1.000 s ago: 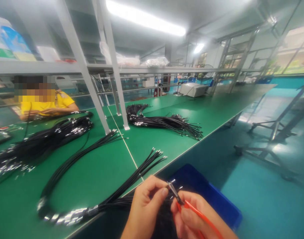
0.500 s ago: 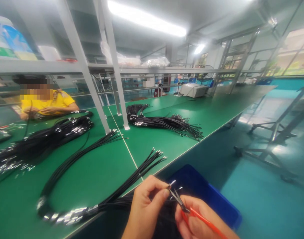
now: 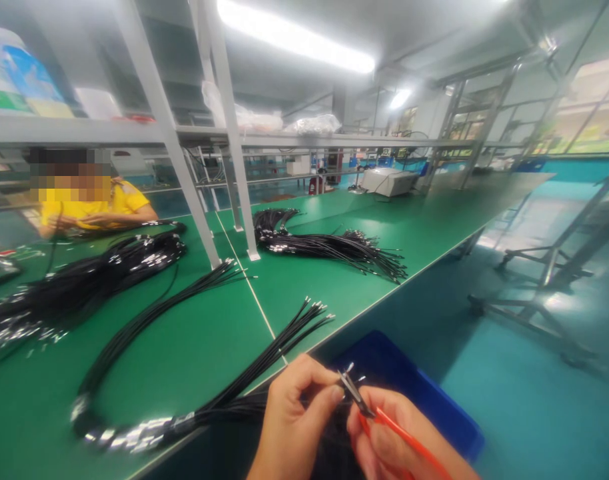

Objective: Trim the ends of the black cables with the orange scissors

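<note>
My left hand (image 3: 298, 408) pinches a thin black cable between thumb and forefinger; its silvery tip (image 3: 350, 367) sticks out past the fingers. In my right hand (image 3: 397, 433) are pliers with orange handles (image 3: 409, 440) and slim pointed jaws (image 3: 353, 389). The jaws lie nearly together at the left fingertips, by the cable end. Whether they bite on the cable is too small to tell. A bundle of black cables (image 3: 257, 363) with pale tips runs from the table edge beside my left hand. More dark cable hangs below, partly hidden by both hands.
A blue bin (image 3: 434, 400) stands below the table edge, behind my right hand. Other black cable bundles (image 3: 329, 250) lie on the green table (image 3: 194, 357). Shelf posts (image 3: 234, 167) rise from it. Across the table sits a person in a yellow top (image 3: 127, 203).
The jaws of the pliers have come closer together at the left fingertips. My right hand has moved slightly left. My left hand keeps its pinch.
</note>
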### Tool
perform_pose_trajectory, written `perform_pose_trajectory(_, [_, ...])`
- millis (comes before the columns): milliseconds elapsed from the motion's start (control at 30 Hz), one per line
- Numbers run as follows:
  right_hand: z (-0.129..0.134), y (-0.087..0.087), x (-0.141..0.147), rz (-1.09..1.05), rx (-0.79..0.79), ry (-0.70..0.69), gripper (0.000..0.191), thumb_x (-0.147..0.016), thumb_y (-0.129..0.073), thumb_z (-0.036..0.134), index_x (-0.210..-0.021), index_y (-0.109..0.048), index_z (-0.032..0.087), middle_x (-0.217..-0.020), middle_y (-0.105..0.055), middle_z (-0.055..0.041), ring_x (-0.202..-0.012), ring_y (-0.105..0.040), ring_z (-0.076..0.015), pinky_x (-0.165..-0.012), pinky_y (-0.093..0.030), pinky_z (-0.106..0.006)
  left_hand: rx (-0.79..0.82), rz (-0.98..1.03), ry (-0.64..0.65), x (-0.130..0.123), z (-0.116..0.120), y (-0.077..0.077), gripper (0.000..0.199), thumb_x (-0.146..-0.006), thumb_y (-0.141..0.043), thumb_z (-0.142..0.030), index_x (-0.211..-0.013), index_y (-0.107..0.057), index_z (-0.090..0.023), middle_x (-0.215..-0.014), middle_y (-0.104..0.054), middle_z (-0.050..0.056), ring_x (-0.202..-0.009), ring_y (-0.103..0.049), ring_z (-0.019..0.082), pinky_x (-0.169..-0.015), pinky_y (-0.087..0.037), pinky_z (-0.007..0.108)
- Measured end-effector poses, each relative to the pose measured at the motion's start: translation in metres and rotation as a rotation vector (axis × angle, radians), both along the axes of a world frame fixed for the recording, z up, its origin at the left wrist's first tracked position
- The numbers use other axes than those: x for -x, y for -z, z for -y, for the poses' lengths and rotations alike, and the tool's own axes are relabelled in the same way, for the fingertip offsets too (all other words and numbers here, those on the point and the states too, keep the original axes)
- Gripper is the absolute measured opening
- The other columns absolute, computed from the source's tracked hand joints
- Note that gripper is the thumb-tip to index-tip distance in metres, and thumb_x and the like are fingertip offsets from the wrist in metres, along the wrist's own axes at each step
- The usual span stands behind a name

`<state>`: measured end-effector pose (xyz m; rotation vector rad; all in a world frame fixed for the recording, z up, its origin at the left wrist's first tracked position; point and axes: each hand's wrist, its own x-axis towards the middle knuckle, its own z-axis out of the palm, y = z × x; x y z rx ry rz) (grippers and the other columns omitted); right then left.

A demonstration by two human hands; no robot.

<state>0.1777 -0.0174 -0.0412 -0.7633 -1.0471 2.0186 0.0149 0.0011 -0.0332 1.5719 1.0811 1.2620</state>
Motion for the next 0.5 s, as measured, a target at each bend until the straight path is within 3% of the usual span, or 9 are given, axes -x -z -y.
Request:
perform_pose_trajectory(133, [-0.003,-0.006,0.0,0.133,-0.018,-0.03,0.049,-0.061,-0.073,0.06,-0.079,-0.05,0.02,-0.042,-0.045,0.0113,-0.032,-0.028,-0.0022,-0.033,-0.018,-0.017,-0.012,-0.009,-0.003,0.002,-0.001,0.0,0.012,-0.078,-0.062,-0.021,-0.067,-0.065,-0.019,-0.066,-0.058,-0.001,-0.063,-0.053,0.014,-0.06,-0.041,0.023])
perform_pose_trajectory(300, [0.0,0.006,-0.005,0.162,-0.088,-0.001,0.06,-0.047,-0.076,0.067,-0.075,-0.051,0.02,-0.049,-0.044,0.0097,-0.043,-0.033,-0.004,-0.043,-0.025,-0.018,-0.032,-0.034,-0.018,0.002,0.0,0.0,0.009,-0.078,-0.062,-0.02,-0.069,-0.066,-0.019,-0.066,-0.058,-0.001,-0.064,-0.053,0.014,-0.06,-0.041,0.023])
perform_pose_trajectory(500, [0.009,0.002,-0.012,0.201,-0.013,0.067,0.05,-0.065,-0.072,0.058,-0.088,-0.059,0.016,-0.062,-0.059,-0.0004,-0.052,-0.044,-0.008,-0.049,-0.029,-0.02,-0.105,-0.048,-0.059,-0.002,0.002,-0.004,0.01,-0.075,-0.064,-0.016,-0.066,-0.064,-0.019,-0.064,-0.058,-0.002,-0.061,-0.053,0.013,-0.058,-0.042,0.021])
